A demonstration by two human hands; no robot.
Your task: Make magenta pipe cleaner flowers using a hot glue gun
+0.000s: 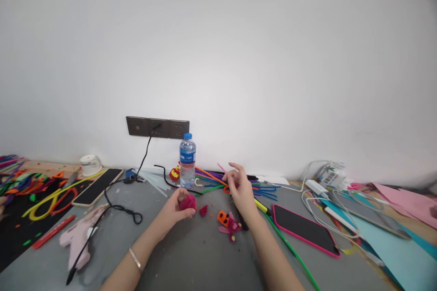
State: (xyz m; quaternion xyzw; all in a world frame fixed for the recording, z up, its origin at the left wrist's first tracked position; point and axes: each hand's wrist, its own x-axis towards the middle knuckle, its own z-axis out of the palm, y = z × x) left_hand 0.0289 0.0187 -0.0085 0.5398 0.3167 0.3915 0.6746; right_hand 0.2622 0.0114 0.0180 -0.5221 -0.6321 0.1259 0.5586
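My left hand (174, 209) is closed round a fuzzy dark-pink pipe-cleaner ball (189, 202) on the grey table (191, 254); a bracelet sits on that wrist. My right hand (241, 187) reaches out over a pile of coloured pipe cleaners (235, 182) and pinches the end of a pink pipe cleaner (221, 169). Between the hands lie a small pink scrap (203, 210) and a little orange-and-pink pipe-cleaner figure (228, 223).
A water bottle (187, 159) stands by the wall under a socket strip (157, 127). A pink glue gun (80, 236) with a black cord lies left, phones (97, 186) (305, 229) on both sides, cables and coloured paper (385, 236) on the right, more pipe cleaners (37, 191) far left.
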